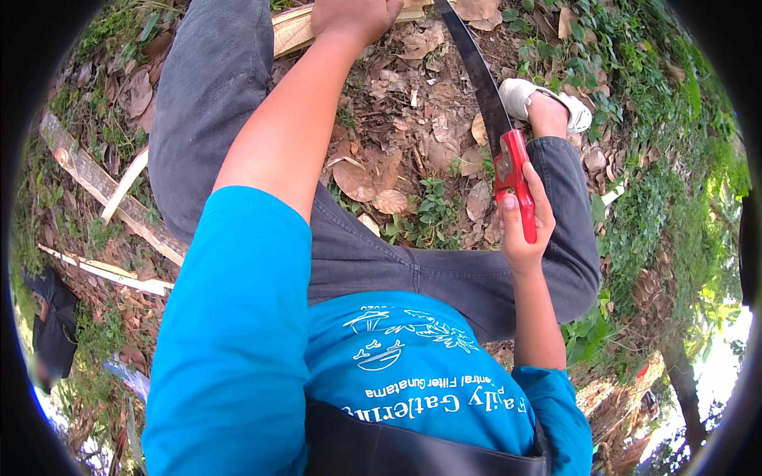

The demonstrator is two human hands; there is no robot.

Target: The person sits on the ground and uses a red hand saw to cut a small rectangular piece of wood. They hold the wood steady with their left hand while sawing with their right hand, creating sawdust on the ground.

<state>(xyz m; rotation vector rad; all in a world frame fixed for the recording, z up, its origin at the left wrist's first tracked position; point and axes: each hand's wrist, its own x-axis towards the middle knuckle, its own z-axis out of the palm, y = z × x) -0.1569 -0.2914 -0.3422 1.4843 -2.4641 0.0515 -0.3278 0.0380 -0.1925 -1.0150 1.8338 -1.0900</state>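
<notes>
At the top edge, my left hand (353, 17) is closed over a pale split piece of wood (295, 30), which shows on both sides of it. The fingertips are partly cut off by the frame. My right hand (524, 226) grips the red handle of a pruning saw (516, 178). From the handle, the saw's dark curved blade rises to the top edge, close to the right end of the wood. The blade's tip is out of view, so I cannot tell whether it touches the wood.
My legs in dark trousers (210, 119) are spread around ground covered in dry leaves (389, 170). A white shoe (516, 97) lies right of the blade. Long wood strips (119, 194) lie at the left, near a person in dark clothing (54, 321). Green plants (659, 159) grow along the right.
</notes>
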